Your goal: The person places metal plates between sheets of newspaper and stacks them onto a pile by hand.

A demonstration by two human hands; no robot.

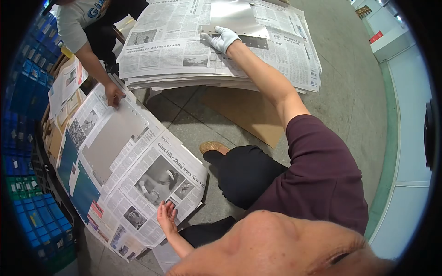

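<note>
Near the middle of the stack's (161, 73) front edge, I have the right hand (222, 40), gloved, pinching the border of a shiny sheet (232, 14); whatever fingers sit underneath are hidden from me. The sheet's far end is cut off by the head view's top. Below its holed border shows a dark strip (258, 43), and I cannot tell whether that is shadow or another sheet.

Over the right-hand part of the lower paper's (115, 198) front edge, the left hand (168, 220) is bare, fingers bent and slightly spread, gripping nothing I can see. Toward that paper's far corner, a co-worker's hand (114, 95) touches the end of a grey sheet (108, 145); its fingertips are hard to make out.

Beside the paper's left edge stand blue bins (43, 218) and green bins (23, 185); their contents are too small to identify. A black crate (48, 163) is mostly covered by the paper.
</note>
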